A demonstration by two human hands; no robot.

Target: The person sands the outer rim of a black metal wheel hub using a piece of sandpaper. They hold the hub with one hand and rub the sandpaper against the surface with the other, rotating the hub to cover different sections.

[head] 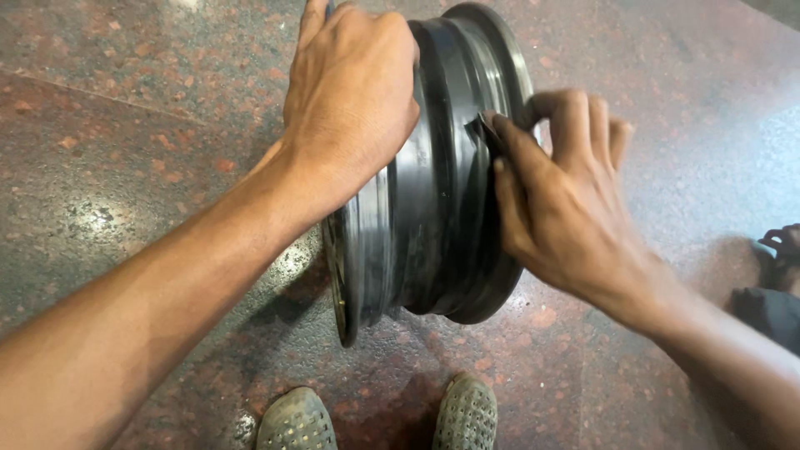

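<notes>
On the speckled stone floor (125, 167), just beyond two shoe tips (379, 417), a black wheel rim (433, 208) stands on edge, steadied by the left hand (350, 92) clasping its top while the right hand (558, 192) pinches a dark scrap (486, 129) against its channel.

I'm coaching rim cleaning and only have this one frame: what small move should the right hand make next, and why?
Probably slide the dark scrap a little further along the rim's barrel. The right hand pinches it against the wheel rim while the left hand steadies the top, the wheel standing upright on the stone floor.
</notes>
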